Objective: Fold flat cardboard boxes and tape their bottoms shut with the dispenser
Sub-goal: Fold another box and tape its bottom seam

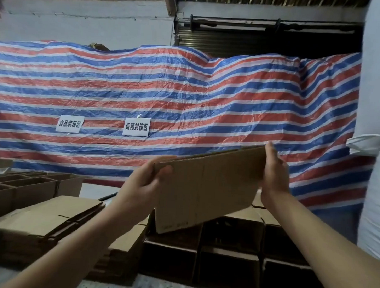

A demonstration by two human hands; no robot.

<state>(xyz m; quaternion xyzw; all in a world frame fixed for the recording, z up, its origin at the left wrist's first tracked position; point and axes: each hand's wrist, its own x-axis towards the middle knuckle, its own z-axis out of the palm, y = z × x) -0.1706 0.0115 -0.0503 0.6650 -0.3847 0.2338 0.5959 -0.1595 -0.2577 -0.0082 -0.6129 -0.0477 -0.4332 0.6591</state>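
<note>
The person holds a flat cardboard box (pixel 207 187) in the air in front of the chest, tilted so its right end is higher. The left hand (pixel 144 183) grips the left edge, thumb on the near face and fingers behind. The right hand (pixel 274 174) holds the right edge with fingers that look rather straight, though blur makes this uncertain. Below left lies a stack of flat boxes (pixel 46 216); directly under the held box stand open folded boxes (pixel 231 238). Behind hangs a striped tarp (pixel 186 96) with two white paper signs (pixel 135 127).
</note>
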